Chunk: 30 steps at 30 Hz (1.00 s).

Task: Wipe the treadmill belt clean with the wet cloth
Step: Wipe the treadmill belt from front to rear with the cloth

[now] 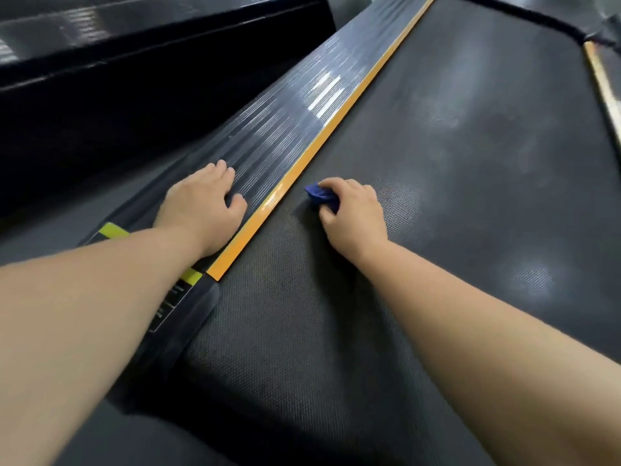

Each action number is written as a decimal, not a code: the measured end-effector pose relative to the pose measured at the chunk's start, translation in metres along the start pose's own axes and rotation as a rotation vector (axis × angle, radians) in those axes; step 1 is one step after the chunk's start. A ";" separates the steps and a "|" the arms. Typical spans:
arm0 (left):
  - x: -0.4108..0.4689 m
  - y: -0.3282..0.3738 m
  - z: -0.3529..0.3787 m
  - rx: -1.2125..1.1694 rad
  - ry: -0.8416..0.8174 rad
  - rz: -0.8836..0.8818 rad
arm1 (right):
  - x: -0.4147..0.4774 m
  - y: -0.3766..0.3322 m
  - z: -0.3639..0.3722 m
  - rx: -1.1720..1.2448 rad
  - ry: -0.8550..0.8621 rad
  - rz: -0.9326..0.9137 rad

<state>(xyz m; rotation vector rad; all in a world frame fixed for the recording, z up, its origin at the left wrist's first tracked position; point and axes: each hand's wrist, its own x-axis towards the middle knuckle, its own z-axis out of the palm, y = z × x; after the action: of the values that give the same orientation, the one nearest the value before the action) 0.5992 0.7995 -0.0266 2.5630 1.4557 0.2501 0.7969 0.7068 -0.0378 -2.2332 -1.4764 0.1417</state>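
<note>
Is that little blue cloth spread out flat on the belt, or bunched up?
Bunched up. The small blue cloth shows as a crumpled wad gripped in the right hand, pressed on the dark textured treadmill belt.

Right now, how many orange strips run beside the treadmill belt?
2. One glossy orange strip borders the left edge of the dark textured treadmill belt; a second paler strip shows at the upper right, cut off by the frame.
</note>
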 end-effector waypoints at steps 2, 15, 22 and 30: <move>-0.002 0.001 0.003 0.016 -0.003 -0.031 | -0.032 -0.011 0.001 0.015 -0.070 -0.236; -0.001 -0.002 0.007 0.015 0.023 -0.046 | 0.075 0.000 0.017 0.158 0.025 0.071; -0.002 0.001 0.007 0.038 0.023 -0.054 | 0.008 -0.018 0.001 0.190 -0.208 -0.358; -0.003 0.000 0.006 0.012 0.013 -0.070 | 0.098 0.018 0.005 0.302 0.070 0.194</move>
<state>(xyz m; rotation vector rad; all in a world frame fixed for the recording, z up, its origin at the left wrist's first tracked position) 0.5990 0.7969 -0.0326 2.5184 1.5528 0.2497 0.8517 0.7903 -0.0339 -2.1054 -1.1165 0.3221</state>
